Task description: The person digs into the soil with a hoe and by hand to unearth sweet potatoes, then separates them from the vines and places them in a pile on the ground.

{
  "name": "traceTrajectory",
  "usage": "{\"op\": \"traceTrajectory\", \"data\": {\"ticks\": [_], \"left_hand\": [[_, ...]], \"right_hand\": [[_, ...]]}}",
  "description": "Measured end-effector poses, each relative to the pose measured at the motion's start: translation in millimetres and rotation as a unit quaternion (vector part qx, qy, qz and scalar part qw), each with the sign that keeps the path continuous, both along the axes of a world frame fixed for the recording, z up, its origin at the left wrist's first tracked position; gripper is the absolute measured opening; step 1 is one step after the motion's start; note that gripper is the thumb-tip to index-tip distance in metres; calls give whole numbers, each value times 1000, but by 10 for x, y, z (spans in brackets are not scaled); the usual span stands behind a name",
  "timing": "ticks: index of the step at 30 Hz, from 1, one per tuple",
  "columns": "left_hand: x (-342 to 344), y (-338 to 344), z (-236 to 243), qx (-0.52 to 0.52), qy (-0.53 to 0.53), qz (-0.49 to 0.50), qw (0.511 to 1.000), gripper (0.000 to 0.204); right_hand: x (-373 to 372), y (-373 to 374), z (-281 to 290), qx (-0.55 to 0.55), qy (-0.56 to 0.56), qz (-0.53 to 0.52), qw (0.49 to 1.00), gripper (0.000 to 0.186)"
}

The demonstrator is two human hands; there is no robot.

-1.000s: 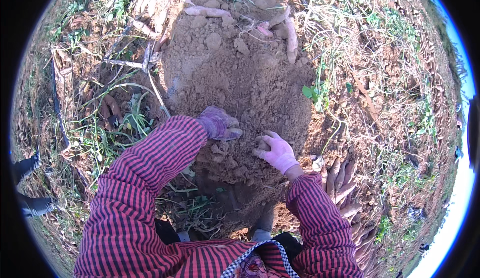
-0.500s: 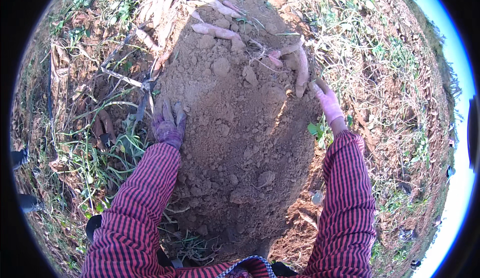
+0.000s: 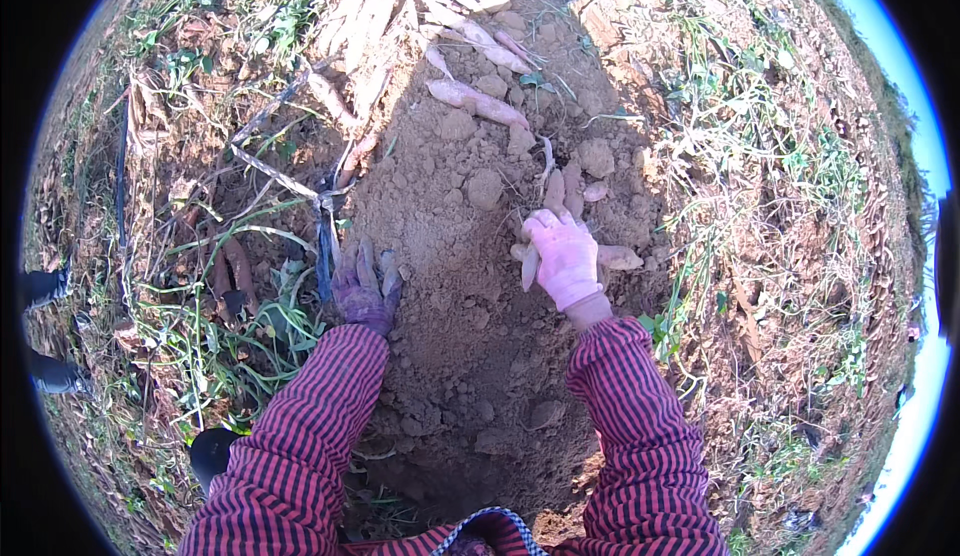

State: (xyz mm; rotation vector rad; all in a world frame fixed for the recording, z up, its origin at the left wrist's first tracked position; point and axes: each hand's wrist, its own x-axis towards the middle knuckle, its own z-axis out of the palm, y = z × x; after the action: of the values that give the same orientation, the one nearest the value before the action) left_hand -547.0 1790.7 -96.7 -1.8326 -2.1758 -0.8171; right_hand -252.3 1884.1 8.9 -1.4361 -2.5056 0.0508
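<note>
My right hand [image 3: 563, 256], in a pink glove, is closed over a bunch of sweet potatoes on the loose soil. One sweet potato [image 3: 620, 257] sticks out to the right of the fingers, and others show above and to the left of them; the palm hides the rest. Against the left side of the soil mound [image 3: 450, 296] rests my left hand [image 3: 366, 286] in a soiled purple glove, fingers spread and holding nothing. Farther ahead a single pinkish sweet potato [image 3: 478, 103] lies on top of the mound.
A heap of sweet potatoes [image 3: 375, 21] lies at the far left of the mound. Green vines [image 3: 270, 326] and dry stems border the soil on both sides. Dark shoes [image 3: 55, 374] show at the left edge. More vines [image 3: 790, 116] cover the ground at right.
My right hand has moved left from the mound's right edge and closed over the sweet potatoes there. My left hand stays spread on the soil. The view has shifted slightly.
</note>
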Motion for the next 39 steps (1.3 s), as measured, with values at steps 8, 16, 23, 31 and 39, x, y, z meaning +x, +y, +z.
{"op": "traceTrajectory", "data": {"ticks": [8,16,23,31,39], "left_hand": [[-29,23,-41,-47,-11,20,999,58],[-68,16,-110,-12,-4,3,1000,64],[259,41,345,17,-43,-12,999,59],[2432,688,1262,-359,-202,-120,903,86],[1800,-310,669,-332,-410,-157,835,74]], "right_hand": [[576,-660,706,-408,218,-122,878,38],[535,1011,-73,-238,50,-318,916,54],[1084,-930,154,-281,432,-487,705,72],[773,-1474,-279,-152,656,-344,655,99],[161,-2123,-382,-136,716,-277,626,108]]}}
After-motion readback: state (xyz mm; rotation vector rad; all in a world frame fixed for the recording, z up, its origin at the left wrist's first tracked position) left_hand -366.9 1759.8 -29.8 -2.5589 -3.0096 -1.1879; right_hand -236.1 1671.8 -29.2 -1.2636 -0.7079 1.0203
